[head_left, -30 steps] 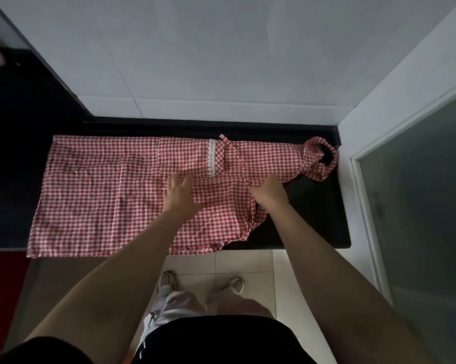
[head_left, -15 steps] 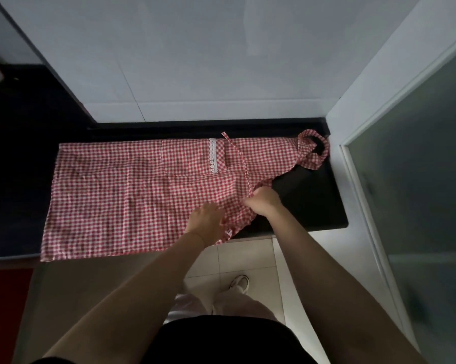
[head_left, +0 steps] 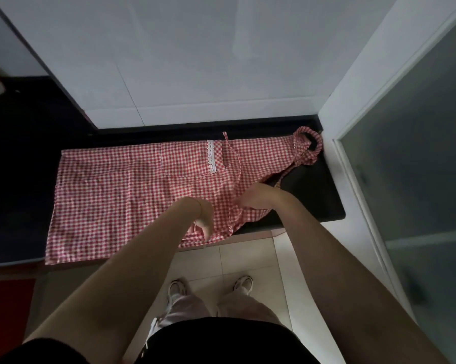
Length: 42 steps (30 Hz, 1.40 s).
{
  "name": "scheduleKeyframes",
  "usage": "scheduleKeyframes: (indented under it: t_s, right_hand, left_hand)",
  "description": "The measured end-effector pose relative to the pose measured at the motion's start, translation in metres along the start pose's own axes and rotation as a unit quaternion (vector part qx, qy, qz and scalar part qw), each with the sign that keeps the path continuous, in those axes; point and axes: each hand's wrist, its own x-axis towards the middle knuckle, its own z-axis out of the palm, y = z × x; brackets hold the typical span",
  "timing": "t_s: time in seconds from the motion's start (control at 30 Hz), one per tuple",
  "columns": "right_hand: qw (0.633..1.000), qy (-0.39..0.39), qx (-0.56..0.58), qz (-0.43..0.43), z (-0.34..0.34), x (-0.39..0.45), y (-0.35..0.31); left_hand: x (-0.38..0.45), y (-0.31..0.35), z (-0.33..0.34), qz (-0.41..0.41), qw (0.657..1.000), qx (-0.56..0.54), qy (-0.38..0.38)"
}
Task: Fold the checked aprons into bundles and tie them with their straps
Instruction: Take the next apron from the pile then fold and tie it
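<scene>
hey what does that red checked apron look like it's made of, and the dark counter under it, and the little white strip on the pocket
Apron: probably thin woven cotton gingham, matte; it creases and drapes limply over the edge.
Counter: smooth, dark and slightly glossy, possibly polished stone or laminate; the look leaves it open.
White strip: seemingly lace trim, with scalloped, openwork edges.

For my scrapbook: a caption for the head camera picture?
Two hands, left hand and right hand, gather the red checked apron on a black counter.
</scene>
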Motion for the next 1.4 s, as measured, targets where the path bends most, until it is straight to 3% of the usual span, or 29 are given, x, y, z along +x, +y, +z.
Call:
scheduleKeyframes:
  t_s: [0.1,0.17,0.3,0.4,0.5,0.57,0.63,0.73,0.8,0.9,1.0,1.07,1.13,1.2,1.33,1.4]
  right_hand:
    - [1.000,0.012,0.007,-0.018,0.010,0.002,0.011]
    - [0.999,0.027,0.037,-0.021,0.012,0.000,0.014]
    - [0.994,0.089,0.039,-0.055,0.014,0.004,0.014]
    - [0.996,0.060,0.022,-0.066,0.010,0.002,0.019]
    - [0.983,0.025,-0.182,-0.009,0.001,0.002,0.029]
    - [0.965,0.107,-0.236,0.038,-0.009,0.005,0.032]
    - [0.957,0.226,-0.176,0.049,-0.017,0.009,0.028]
    - [0.920,0.392,-0.023,-0.017,-0.018,0.018,0.019]
    - [0.894,0.436,0.014,-0.102,-0.010,0.017,0.016]
    - [0.914,0.387,-0.034,-0.115,0.009,0.021,0.023]
    - [0.976,0.195,-0.064,-0.072,0.031,0.029,0.030]
    - [0.990,0.105,-0.057,-0.081,0.046,0.030,0.031]
    - [0.986,0.085,-0.085,-0.117,0.056,0.030,0.032]
    - [0.969,0.077,-0.196,-0.129,0.060,0.027,0.031]
    - [0.945,0.145,-0.292,-0.036,0.054,0.026,0.021]
    - [0.942,0.158,-0.295,0.003,0.049,0.029,0.025]
  left_hand:
    - [0.015,0.016,0.017,0.009,0.985,-0.015,0.173]
    - [0.023,0.032,0.027,0.040,0.967,-0.072,0.241]
    - [0.039,0.052,0.044,0.022,0.939,-0.178,0.293]
    - [0.047,0.047,0.041,0.003,0.883,-0.337,0.327]
    - [0.049,0.030,0.032,-0.027,0.849,-0.416,0.326]
    - [0.049,0.021,0.026,-0.030,0.828,-0.465,0.310]
    - [0.047,0.016,0.023,-0.016,0.822,-0.483,0.300]
    - [0.046,0.012,0.023,-0.005,0.837,-0.446,0.316]
    - [0.048,0.010,0.026,-0.017,0.834,-0.450,0.320]
    - [0.055,0.005,0.034,-0.059,0.815,-0.481,0.318]
    - [0.060,0.002,0.042,-0.085,0.817,-0.476,0.313]
    - [0.065,0.000,0.045,-0.085,0.832,-0.456,0.303]
    - [0.066,0.000,0.046,-0.080,0.833,-0.456,0.304]
    - [0.067,-0.002,0.046,-0.072,0.806,-0.501,0.306]
    - [0.067,-0.009,0.044,-0.068,0.741,-0.595,0.304]
    - [0.068,-0.011,0.045,-0.064,0.730,-0.609,0.305]
